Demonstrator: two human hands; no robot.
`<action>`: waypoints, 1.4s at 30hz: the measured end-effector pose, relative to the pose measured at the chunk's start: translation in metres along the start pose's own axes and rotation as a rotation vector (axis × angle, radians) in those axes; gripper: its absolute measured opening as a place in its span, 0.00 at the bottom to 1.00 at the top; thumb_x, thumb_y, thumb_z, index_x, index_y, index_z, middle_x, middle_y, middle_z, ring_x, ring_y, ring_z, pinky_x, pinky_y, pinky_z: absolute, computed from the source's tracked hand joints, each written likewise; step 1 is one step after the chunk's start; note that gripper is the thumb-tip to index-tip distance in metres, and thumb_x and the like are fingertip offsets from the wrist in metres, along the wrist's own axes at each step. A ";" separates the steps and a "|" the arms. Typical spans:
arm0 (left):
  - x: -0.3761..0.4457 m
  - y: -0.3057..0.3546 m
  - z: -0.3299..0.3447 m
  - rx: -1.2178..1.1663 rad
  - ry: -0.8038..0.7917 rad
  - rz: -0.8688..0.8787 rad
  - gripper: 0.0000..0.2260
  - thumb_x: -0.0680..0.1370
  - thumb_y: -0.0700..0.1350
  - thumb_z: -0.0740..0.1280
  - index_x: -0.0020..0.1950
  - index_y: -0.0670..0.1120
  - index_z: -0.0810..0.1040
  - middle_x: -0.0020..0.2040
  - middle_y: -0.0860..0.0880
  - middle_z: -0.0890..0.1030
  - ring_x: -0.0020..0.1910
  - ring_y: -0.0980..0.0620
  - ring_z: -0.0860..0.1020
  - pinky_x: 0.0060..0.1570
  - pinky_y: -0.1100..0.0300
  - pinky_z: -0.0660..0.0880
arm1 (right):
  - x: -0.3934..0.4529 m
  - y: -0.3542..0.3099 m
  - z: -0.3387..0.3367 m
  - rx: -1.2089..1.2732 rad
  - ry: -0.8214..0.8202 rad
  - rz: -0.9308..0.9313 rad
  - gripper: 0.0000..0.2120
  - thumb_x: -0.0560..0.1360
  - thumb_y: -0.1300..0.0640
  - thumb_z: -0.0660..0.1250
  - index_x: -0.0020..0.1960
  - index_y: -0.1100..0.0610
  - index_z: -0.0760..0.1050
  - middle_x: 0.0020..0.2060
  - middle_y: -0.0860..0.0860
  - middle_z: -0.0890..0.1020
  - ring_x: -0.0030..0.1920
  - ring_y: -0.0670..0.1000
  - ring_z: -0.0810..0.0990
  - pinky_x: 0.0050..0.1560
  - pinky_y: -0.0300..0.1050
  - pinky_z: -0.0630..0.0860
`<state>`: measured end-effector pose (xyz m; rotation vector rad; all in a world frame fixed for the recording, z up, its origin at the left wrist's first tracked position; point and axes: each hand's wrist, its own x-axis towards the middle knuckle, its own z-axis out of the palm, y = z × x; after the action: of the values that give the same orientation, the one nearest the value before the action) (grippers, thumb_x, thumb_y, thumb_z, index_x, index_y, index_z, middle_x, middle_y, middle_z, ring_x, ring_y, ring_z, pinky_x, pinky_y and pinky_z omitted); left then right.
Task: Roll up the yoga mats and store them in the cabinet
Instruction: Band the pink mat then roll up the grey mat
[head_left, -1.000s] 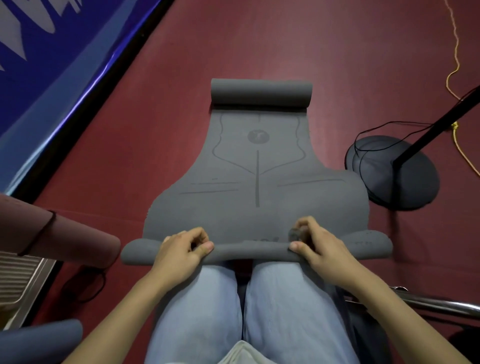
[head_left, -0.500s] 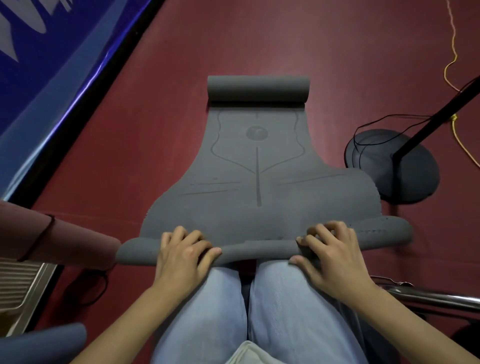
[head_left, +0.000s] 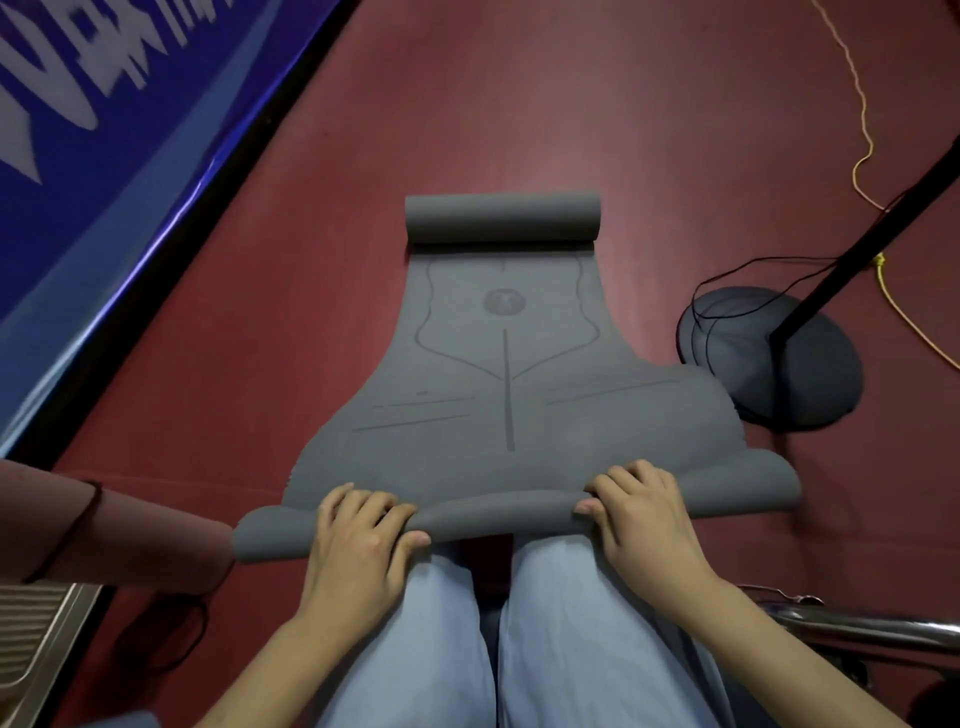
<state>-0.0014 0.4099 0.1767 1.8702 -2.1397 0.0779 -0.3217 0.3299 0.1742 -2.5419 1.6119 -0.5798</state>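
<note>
A grey yoga mat with printed lines lies on the red floor in front of my knees. Its far end is curled into a roll, and its near edge is rolled into a thin tube across my lap. My left hand grips that near roll left of centre, fingers over the top and thumb underneath. My right hand grips it right of centre in the same way. A rolled reddish-brown mat with a black band lies at the left, its end touching the grey roll.
A black round stand base with a slanting pole and black cable sits right of the mat. A yellow cord runs along the far right. A blue banner lines the left. A metal tube is at lower right, a metal grate at lower left.
Both hands have pushed the near roll a little forward, and it is now thicker. The fingers have gone from lying over the roll to curling round it with thumbs under.
</note>
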 end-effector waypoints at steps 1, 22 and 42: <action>0.004 -0.003 0.002 -0.017 -0.019 -0.002 0.15 0.79 0.56 0.60 0.48 0.49 0.83 0.44 0.54 0.80 0.44 0.48 0.78 0.65 0.48 0.66 | 0.003 0.002 0.001 0.005 -0.013 -0.001 0.16 0.80 0.48 0.57 0.38 0.53 0.74 0.34 0.48 0.76 0.38 0.56 0.73 0.40 0.51 0.68; 0.059 -0.006 -0.019 -0.306 -0.495 -0.252 0.09 0.80 0.58 0.68 0.46 0.56 0.72 0.40 0.57 0.82 0.42 0.53 0.78 0.39 0.54 0.68 | -0.038 0.011 -0.022 0.127 0.011 0.020 0.21 0.72 0.37 0.73 0.52 0.53 0.80 0.52 0.47 0.81 0.62 0.58 0.74 0.61 0.53 0.74; 0.043 0.019 -0.051 0.003 -0.092 0.129 0.26 0.63 0.74 0.71 0.42 0.51 0.84 0.45 0.56 0.78 0.44 0.48 0.73 0.43 0.53 0.67 | -0.004 0.010 -0.037 -0.019 0.127 -0.049 0.13 0.78 0.46 0.61 0.46 0.53 0.78 0.45 0.45 0.80 0.51 0.55 0.76 0.60 0.49 0.67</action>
<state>-0.0149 0.3830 0.2392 1.7674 -2.3218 0.0229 -0.3445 0.3341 0.2045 -2.6141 1.6037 -0.7495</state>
